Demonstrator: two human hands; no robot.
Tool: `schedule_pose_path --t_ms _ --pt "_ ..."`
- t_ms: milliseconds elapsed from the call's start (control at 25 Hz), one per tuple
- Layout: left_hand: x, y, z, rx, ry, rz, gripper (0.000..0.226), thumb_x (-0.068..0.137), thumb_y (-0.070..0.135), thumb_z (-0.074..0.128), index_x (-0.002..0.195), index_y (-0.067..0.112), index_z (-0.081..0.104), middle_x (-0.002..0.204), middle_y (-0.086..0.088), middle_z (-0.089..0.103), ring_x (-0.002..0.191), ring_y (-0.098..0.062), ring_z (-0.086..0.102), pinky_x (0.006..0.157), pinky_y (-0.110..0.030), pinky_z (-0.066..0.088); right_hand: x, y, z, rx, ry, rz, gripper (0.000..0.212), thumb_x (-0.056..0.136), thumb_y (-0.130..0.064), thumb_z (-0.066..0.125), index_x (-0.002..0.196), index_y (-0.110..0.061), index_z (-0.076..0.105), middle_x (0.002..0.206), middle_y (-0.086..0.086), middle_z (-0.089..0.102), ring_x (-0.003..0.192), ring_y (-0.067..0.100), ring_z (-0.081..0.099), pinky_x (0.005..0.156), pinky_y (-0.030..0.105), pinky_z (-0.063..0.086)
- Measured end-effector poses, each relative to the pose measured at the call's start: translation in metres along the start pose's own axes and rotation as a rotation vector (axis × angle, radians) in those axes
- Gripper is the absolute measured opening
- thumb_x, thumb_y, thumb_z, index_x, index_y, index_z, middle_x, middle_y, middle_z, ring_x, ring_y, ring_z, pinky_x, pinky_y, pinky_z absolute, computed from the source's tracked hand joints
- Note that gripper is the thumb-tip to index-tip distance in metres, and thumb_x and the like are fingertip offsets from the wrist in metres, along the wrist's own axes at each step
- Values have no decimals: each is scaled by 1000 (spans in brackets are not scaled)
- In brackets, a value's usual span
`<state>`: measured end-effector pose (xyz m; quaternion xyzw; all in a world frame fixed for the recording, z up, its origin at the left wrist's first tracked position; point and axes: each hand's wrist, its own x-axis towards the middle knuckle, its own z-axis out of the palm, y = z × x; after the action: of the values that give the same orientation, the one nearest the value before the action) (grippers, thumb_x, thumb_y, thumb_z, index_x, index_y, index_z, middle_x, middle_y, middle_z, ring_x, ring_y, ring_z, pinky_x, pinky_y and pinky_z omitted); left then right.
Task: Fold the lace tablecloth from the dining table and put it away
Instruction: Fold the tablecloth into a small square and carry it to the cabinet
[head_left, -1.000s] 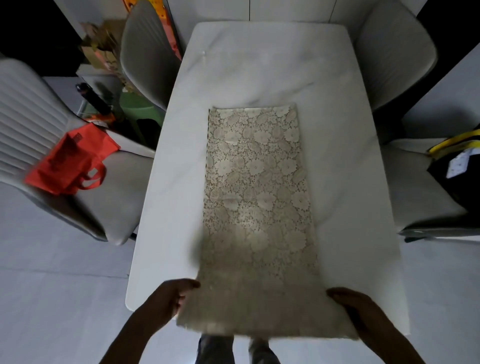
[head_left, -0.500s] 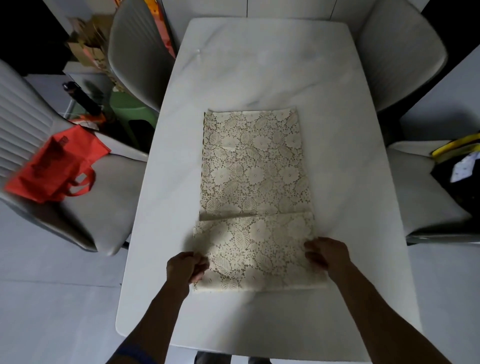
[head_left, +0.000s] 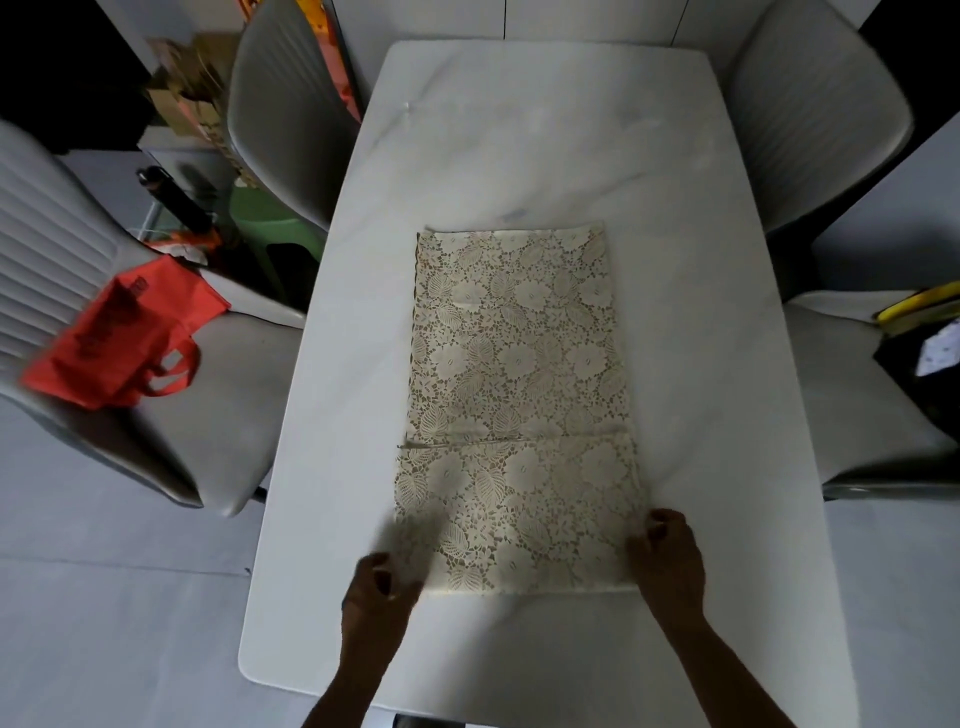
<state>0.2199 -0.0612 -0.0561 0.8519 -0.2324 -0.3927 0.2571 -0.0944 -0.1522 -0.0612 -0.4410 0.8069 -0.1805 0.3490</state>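
Note:
The cream lace tablecloth (head_left: 519, 374) lies as a long folded strip down the middle of the white marble dining table (head_left: 717, 364). Its near end is folded over onto the strip, and the flap's edge makes a line across it (head_left: 519, 441). My left hand (head_left: 376, 592) sits at the near left corner of the fold, fingers curled on the lace and slightly blurred. My right hand (head_left: 670, 561) is at the near right corner, fingers curled on the cloth's edge.
Grey chairs stand around the table. The near left one (head_left: 218, 415) carries a red tote bag (head_left: 114, 348), and the near right one (head_left: 857, 415) holds dark and yellow items (head_left: 924, 338). A green stool (head_left: 270, 223) and boxes stand behind on the left.
A second ago my hands held the near end hanging off the table edge. They laid it over onto the strip and have since slid back to the fold's near corners.

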Motion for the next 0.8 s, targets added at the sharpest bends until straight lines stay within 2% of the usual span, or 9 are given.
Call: schedule_pose_path --t_ms 120,200,320,440,520,600,640,720,800 --pt "4 4 3 103 7 94 17 76 6 76 88 17 69 72 -2 70 71 -26 64 72 -42 56 10 2 -9 -99 -40 15 16 86 -6 62 101 -9 67 93 11 68 85 30 62 75 32 48" --pt "10 11 3 121 31 100 18 79 8 76 77 22 65 67 3 68 66 -24 63 68 -40 55 18 3 -17 -121 -88 26 10 85 -8 62 91 -10 69 88 10 70 81 27 61 74 33 49" --pt "8 7 7 141 75 28 17 83 25 75 75 23 60 68 4 66 66 -25 61 63 -32 44 18 7 -18 -120 -104 30 9 88 -12 57 90 -14 65 85 7 67 83 28 63 74 35 50" --pt "4 1 11 103 107 -53 18 83 28 75 86 19 60 73 -1 66 71 -29 61 66 -31 43 13 8 -13 -117 -104 69 19 88 -18 61 106 -12 59 94 6 64 92 31 61 75 32 44" --pt "5 -1 8 105 24 -61 14 85 22 73 82 13 63 69 -4 65 68 -27 60 66 -32 46 8 16 -13 -114 -143 81 27 88 -21 63 111 -9 57 95 7 62 91 29 59 76 32 42" --pt "5 -2 0 145 -96 -63 23 86 21 71 69 8 64 62 -5 62 62 -24 54 62 -31 42 3 23 -20 -70 -236 121 23 90 -22 61 107 -6 60 91 6 61 83 24 57 74 33 44" --pt "4 -2 -6 136 -138 -78 25 86 20 71 68 4 63 62 -6 62 60 -23 51 61 -31 40 -1 28 -26 -16 -286 157 21 90 -21 62 103 -5 62 89 6 62 79 23 57 71 34 46" --pt "-6 1 -22 26 -204 -134 19 84 15 73 76 1 62 64 -9 62 61 -23 47 61 -30 39 -12 38 -41 113 -331 242 15 87 -16 67 99 -8 63 87 11 65 70 25 59 60 32 48" --pt "-20 4 -43 -133 -227 -169 17 80 7 74 88 9 60 59 -8 62 58 -22 45 58 -30 40 -25 47 -60 238 -351 327 16 84 -8 70 97 -14 64 71 14 64 55 25 52 48 29 42"
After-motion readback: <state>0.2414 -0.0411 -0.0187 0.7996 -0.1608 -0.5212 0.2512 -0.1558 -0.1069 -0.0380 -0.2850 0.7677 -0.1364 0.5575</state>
